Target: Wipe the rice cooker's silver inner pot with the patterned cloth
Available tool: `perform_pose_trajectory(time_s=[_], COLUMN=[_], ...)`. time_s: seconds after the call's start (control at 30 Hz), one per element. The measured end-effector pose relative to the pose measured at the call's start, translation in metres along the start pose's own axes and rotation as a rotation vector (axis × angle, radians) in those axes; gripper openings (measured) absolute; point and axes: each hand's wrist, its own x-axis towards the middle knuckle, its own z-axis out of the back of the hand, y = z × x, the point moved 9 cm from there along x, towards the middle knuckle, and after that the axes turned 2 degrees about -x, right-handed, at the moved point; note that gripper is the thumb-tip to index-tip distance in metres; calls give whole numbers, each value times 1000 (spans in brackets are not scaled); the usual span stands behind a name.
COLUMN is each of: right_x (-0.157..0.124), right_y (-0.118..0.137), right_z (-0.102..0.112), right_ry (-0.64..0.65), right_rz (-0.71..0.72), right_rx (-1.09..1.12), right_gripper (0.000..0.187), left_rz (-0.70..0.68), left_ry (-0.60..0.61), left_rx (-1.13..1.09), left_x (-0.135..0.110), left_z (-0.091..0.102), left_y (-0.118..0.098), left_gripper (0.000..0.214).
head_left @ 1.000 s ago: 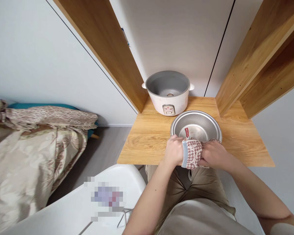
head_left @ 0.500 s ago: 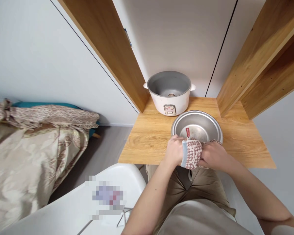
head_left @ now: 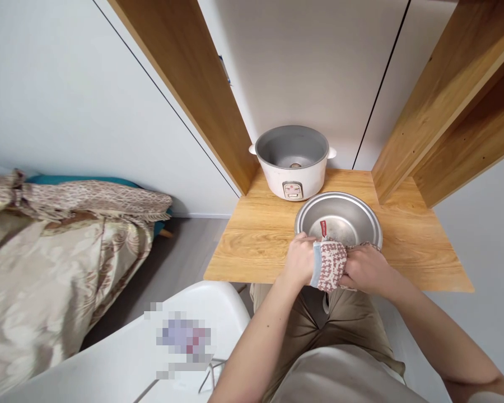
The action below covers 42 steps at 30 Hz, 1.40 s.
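A steel inner pot (head_left: 340,215) sits on the wooden shelf (head_left: 256,240) near its front edge. My left hand (head_left: 299,260) grips the pot's near rim, fingers closed. My right hand (head_left: 364,268) is closed on a red-and-white patterned cloth (head_left: 330,264) pressed over the same near rim, between the two hands. A red tag of the cloth (head_left: 323,227) hangs inside the pot. Behind the pot stands a white rice cooker body (head_left: 293,159), open and without its inner pot.
Wooden side panels (head_left: 193,84) flank the shelf on both sides. A white chair (head_left: 121,352) stands at lower left, and a bed with a patterned blanket (head_left: 54,246) lies to the left. Grey floor shows between bed and shelf.
Both hands stay on the pot's near rim with the cloth. The view has shifted slightly; the hands' grip looks the same.
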Motion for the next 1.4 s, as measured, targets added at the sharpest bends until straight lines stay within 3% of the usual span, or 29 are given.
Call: perform_pose_trajectory(time_s=[0.17, 0.43, 0.6, 0.93, 1.1, 1.4], right_x=[-3, 1, -2, 2, -3, 1], right_y=[-7, 2, -4, 1, -6, 3], right_z=[-1, 2, -1, 2, 0, 0], right_ry=[-10, -38, -42, 20, 44, -1], right_rz=[55, -8, 40, -20, 26, -40], right_rx=[1, -28, -20, -59, -67, -55], right_gripper=[45, 39, 38, 43, 43, 48], left_rz=[-3, 21, 1, 21, 6, 41], left_ry=[-33, -4, 19, 63, 31, 61], left_rx=[62, 21, 53, 38, 43, -15], left_x=[0, 4, 2, 5, 3, 5], left_z=[4, 2, -1, -9, -5, -12], left_y=[-5, -1, -2, 3, -1, 6], left_gripper=[23, 34, 29, 30, 22, 32])
